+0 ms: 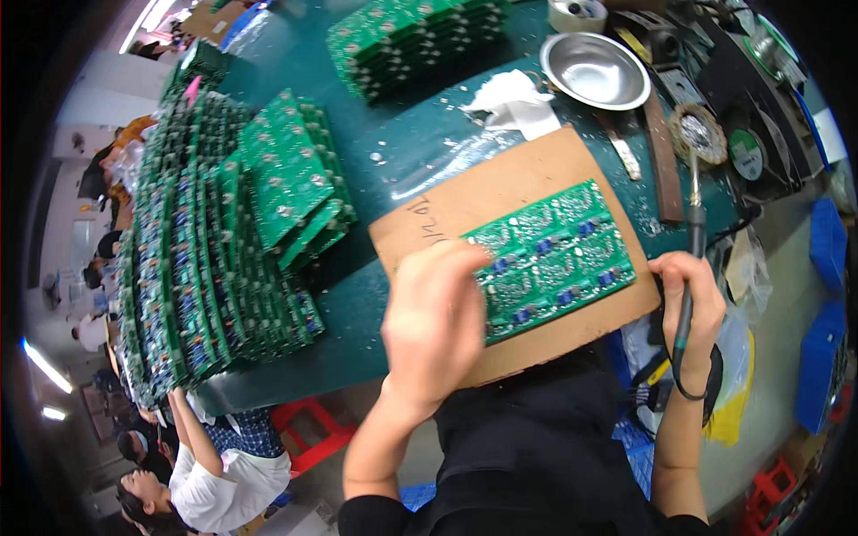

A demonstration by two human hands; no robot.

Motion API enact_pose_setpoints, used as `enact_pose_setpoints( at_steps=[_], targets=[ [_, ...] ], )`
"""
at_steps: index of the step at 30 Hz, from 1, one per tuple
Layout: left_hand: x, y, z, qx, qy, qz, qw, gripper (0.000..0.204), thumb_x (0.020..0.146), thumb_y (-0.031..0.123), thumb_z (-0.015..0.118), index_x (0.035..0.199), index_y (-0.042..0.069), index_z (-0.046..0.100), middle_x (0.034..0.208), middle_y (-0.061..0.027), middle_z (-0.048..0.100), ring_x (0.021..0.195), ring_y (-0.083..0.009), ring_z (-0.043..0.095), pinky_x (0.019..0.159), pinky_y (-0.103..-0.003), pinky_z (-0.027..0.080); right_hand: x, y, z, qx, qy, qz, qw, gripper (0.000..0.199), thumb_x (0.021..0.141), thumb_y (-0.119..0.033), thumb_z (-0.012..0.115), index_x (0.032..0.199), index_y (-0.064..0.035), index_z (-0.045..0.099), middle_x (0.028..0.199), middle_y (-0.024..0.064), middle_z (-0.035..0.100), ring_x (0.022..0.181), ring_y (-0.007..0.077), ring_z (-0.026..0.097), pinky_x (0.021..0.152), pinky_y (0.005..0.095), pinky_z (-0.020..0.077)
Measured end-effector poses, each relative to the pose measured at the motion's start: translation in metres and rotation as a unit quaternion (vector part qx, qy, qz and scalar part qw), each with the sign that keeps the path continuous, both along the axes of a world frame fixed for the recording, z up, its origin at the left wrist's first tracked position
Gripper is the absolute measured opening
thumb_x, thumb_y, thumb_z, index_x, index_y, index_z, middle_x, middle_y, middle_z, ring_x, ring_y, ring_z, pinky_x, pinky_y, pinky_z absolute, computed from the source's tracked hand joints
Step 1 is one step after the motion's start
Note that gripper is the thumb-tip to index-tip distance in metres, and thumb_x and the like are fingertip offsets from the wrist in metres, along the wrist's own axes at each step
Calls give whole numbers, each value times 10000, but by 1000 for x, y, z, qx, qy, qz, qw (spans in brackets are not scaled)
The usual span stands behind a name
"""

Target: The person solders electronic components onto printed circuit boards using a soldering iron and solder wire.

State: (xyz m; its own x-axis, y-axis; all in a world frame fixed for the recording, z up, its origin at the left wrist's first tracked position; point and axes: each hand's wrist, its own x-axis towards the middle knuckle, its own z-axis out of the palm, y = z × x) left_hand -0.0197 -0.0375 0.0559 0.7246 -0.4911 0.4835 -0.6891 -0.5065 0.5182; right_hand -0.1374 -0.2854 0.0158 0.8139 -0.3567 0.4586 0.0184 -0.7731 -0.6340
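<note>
A green circuit board [559, 255] with blue parts and many solder points lies on a sheet of brown cardboard [500, 183] in front of me. My left hand [433, 313], slightly blurred, is at the board's left end. Its fingers are curled and hide that end; whatever they hold cannot be made out. In my right hand [693, 299] is a soldering iron [696, 228], closed in the fingers beside the cardboard's right corner. The iron points away from me, its metal tip at a round, fibrous tip-cleaning pad [699, 134]. Its cable loops down past my wrist.
Long rows of circuit boards [179, 250] stand at left beside a smaller stack [290, 174]. Another stack [416, 40] sits at the back. A metal bowl [596, 71], white tissue [509, 98] and brown bar [663, 161] lie beyond the cardboard. A co-worker [223, 478] is at lower left.
</note>
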Motion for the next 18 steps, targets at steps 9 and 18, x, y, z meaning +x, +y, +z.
enact_pose_setpoints(
  at_steps=[9, 18],
  targets=[
    [-25, 64, -42, -232, 266, 186, 917, 220, 873, 45, 632, 1085, 1, 590, 865, -24, 506, 657, -102, 415, 598, -229, 372, 9, 40, 9, 226, -36, -10, 973, 291, 815, 23, 691, 1050, -15, 524, 953, 71, 586, 852, 146, 549, 766, 266, 442],
    [12, 33, -34, -197, 212, 118, 950, 250, 792, -21, 623, 1028, 51, 662, 878, -83, 643, 718, -153, 573, 627, -276, 454, 10, 41, 70, 70, -206, 116, 969, 224, 862, -92, 660, 1055, -32, 563, 1091, 251, 606, 1001, 285, 598, 863, 370, 489]
  ],
)
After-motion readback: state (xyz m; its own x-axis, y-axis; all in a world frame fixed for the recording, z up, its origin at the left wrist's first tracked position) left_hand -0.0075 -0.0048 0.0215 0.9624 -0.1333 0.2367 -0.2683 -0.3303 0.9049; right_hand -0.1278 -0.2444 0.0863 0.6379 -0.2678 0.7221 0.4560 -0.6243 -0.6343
